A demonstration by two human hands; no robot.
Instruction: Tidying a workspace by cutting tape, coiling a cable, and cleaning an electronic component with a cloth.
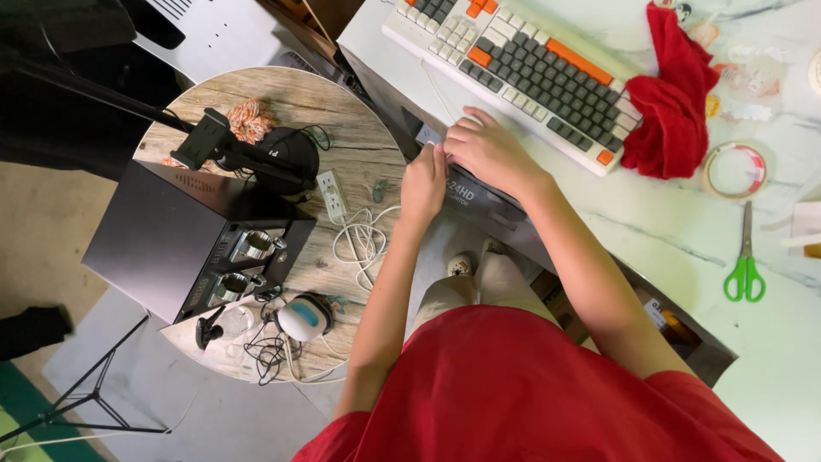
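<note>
Two bare hands meet at the near edge of a white marble-patterned desk (770, 359), on a flat dark grey box (479, 204) that sticks out past the desk edge, just below the keyboard.

Left hand (424, 184): curled, knuckles up, fingertips hooked onto the box's left end; whether it truly pinches the edge cannot be told.
Right hand (487, 150): palm down, fingers bent and close together, pressing on the top of the box, touching the left hand's fingertips.
Box: lies flat, long side along the desk edge, partly hidden under both hands and the right forearm.

Keyboard (522, 68): white body, grey keys, several orange ones; sits slantwise just beyond the hands.
Red cloth (676, 103): crumpled, touching the keyboard's right end.
Roll of clear tape (734, 169): flat on the desk, near the cloth.
Green-handled scissors (746, 257): closed, just below the tape.

Round wooden side table (359, 145): left of the hands, well apart from the desk items. It bears a black boxy device with metal knobs (197, 244), a white power strip (332, 195) with coiled white cable (363, 239), a black arm mount (231, 150), and a tangle of thin cords near a small white-and-blue gadget (304, 318).

Person wears a red top; pale trousers and light shoes show below the desk.
</note>
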